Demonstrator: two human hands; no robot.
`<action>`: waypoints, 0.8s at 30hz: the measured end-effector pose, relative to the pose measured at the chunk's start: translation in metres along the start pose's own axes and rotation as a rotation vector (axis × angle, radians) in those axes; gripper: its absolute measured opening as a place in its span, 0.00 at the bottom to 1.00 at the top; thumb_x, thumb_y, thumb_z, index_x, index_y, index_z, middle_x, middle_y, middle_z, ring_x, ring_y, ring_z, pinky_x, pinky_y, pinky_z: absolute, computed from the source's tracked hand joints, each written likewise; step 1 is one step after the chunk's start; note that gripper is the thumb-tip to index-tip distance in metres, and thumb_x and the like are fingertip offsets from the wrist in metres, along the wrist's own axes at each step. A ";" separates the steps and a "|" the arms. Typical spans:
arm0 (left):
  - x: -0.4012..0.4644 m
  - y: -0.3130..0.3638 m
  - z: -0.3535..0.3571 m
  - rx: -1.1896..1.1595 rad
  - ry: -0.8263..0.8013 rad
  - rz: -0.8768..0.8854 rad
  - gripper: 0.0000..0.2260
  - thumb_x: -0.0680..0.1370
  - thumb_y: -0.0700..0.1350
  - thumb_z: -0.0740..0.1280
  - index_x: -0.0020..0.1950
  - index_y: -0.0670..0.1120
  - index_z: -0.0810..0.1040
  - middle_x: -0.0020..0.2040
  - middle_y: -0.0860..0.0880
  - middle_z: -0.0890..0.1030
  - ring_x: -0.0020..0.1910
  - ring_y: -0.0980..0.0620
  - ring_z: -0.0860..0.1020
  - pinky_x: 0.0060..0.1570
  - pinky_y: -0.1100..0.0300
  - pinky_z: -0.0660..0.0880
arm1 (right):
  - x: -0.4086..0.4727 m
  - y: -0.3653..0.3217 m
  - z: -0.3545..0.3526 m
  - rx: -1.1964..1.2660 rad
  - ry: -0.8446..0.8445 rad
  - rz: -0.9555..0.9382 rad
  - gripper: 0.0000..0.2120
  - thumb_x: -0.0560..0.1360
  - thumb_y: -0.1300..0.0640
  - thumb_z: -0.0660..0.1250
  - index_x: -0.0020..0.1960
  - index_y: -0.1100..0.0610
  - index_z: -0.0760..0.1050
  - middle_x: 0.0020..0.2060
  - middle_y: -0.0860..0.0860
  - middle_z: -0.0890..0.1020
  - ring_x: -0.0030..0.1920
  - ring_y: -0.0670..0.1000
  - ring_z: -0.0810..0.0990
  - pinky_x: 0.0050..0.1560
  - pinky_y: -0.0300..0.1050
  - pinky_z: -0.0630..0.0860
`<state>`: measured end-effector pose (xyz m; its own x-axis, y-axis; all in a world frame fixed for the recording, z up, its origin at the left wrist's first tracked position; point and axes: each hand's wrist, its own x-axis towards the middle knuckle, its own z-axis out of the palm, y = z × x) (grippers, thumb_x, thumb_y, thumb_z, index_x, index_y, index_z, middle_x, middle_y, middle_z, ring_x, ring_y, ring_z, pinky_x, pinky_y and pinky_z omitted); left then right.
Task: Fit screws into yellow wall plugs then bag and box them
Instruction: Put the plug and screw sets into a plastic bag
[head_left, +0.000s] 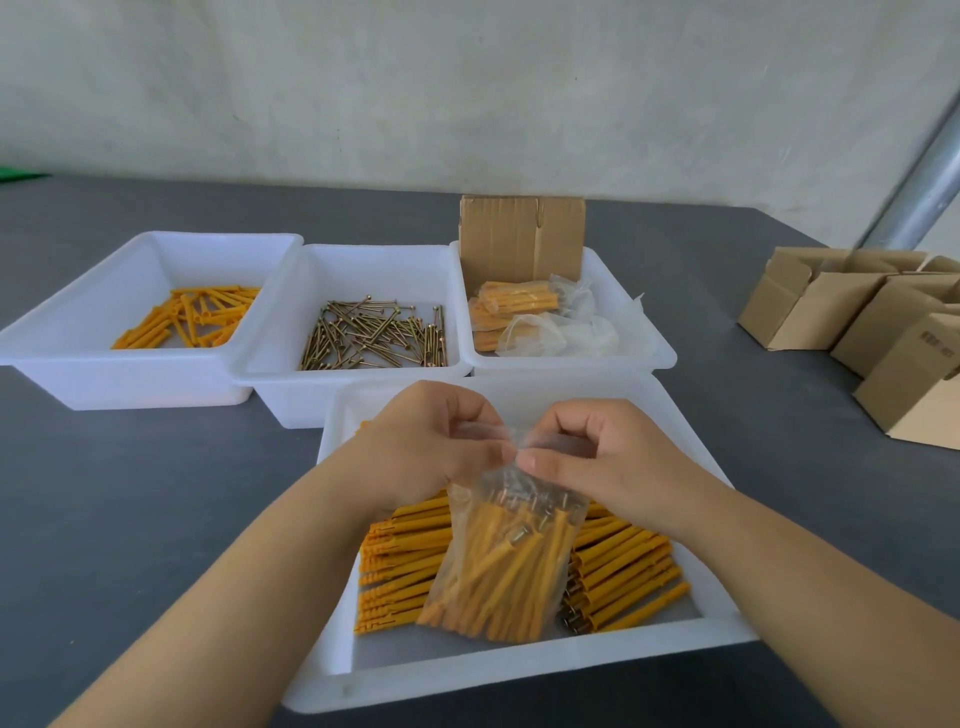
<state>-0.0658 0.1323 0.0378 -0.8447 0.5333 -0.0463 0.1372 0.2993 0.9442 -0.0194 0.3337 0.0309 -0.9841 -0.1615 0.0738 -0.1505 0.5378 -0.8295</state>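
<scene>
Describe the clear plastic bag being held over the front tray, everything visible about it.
The clear plastic bag is thin, crinkled film, filled with yellow wall plugs that have metal screw heads showing at their upper ends. It hangs roughly upright, slightly tilted, over the front white tray, its bottom at or near the loose fitted plugs lying there. The left hand and right hand pinch its bunched top edge from either side. Whether the mouth is sealed cannot be told.
</scene>
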 end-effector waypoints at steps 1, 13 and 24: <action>0.000 0.000 0.001 -0.002 0.005 0.009 0.03 0.73 0.38 0.75 0.40 0.43 0.82 0.40 0.38 0.83 0.39 0.48 0.79 0.45 0.52 0.76 | 0.000 -0.001 0.002 -0.016 0.001 -0.022 0.07 0.74 0.51 0.73 0.41 0.54 0.82 0.36 0.53 0.83 0.40 0.53 0.81 0.43 0.47 0.79; 0.003 -0.007 -0.008 -0.191 -0.017 0.014 0.15 0.65 0.46 0.76 0.42 0.36 0.81 0.36 0.40 0.79 0.36 0.45 0.75 0.37 0.58 0.72 | -0.002 -0.002 -0.001 0.069 0.016 -0.033 0.07 0.75 0.59 0.72 0.39 0.59 0.81 0.36 0.57 0.82 0.38 0.52 0.80 0.45 0.49 0.78; 0.005 -0.009 -0.016 -0.347 -0.024 -0.161 0.10 0.57 0.45 0.79 0.32 0.47 0.80 0.35 0.46 0.77 0.33 0.54 0.73 0.32 0.64 0.71 | -0.001 -0.002 -0.001 0.128 0.009 -0.020 0.06 0.76 0.59 0.71 0.41 0.58 0.80 0.31 0.48 0.79 0.33 0.46 0.76 0.40 0.44 0.75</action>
<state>-0.0795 0.1193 0.0348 -0.8282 0.5210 -0.2065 -0.1828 0.0971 0.9783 -0.0182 0.3336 0.0327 -0.9819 -0.1636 0.0956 -0.1575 0.4248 -0.8915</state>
